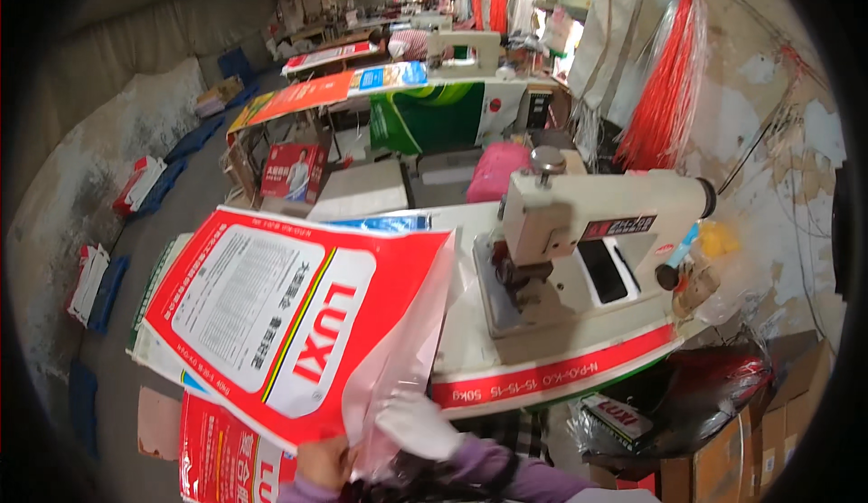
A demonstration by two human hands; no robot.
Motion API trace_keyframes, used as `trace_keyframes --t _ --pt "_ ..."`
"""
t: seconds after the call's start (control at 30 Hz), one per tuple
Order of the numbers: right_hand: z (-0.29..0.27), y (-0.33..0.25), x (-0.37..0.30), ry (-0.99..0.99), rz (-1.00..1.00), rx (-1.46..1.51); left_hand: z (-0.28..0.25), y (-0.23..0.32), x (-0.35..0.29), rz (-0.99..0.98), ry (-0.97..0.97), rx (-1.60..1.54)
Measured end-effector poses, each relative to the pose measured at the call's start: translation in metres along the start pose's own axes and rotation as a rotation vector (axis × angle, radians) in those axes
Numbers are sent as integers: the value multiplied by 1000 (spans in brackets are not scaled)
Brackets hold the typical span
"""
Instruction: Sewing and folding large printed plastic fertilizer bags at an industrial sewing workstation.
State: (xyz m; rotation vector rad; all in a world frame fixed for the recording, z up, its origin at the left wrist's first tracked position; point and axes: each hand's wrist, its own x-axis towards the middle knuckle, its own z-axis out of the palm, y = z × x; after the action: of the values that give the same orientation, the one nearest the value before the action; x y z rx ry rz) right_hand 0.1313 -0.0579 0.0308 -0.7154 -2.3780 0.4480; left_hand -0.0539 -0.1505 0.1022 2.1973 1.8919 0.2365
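Note:
A red and white printed woven sack [271, 322] lies flat over the left side of the sewing table, its near right edge lifted and folded up. My bare left hand [325, 460] is closed on the sack's near edge. In a white glove, my right hand [418, 423] presses its fingers together on the sack's pale inner side, just right of the left hand. To the right stands a cream industrial sewing machine [588, 213]. Its needle area is apart from the sack. A black phone [604, 270] rests on the machine's bed.
Below hangs another red sack [226, 449]. A red-banded sack [561, 378] runs along the table's front edge. Plastic-wrapped goods [669, 394] and cardboard boxes [750, 440] stand lower right. Red and white thread [669, 87] hangs on the wall. Farther off, a person [409, 44] is near another machine [463, 51].

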Motion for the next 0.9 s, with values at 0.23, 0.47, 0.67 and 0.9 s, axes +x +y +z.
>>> trace_keyframes --t 0.23,0.47,0.67,0.9 --pt "12 8 32 -286 -371 67 -39 -13 -104 -21 89 276" --pt "-39 117 21 217 171 -36 -55 -13 -127 -48 210 221" --pt "-62 104 15 717 750 75 -60 -13 -119 -77 291 135" --pt "-130 71 33 897 306 -195 -58 -30 -111 -125 398 122"
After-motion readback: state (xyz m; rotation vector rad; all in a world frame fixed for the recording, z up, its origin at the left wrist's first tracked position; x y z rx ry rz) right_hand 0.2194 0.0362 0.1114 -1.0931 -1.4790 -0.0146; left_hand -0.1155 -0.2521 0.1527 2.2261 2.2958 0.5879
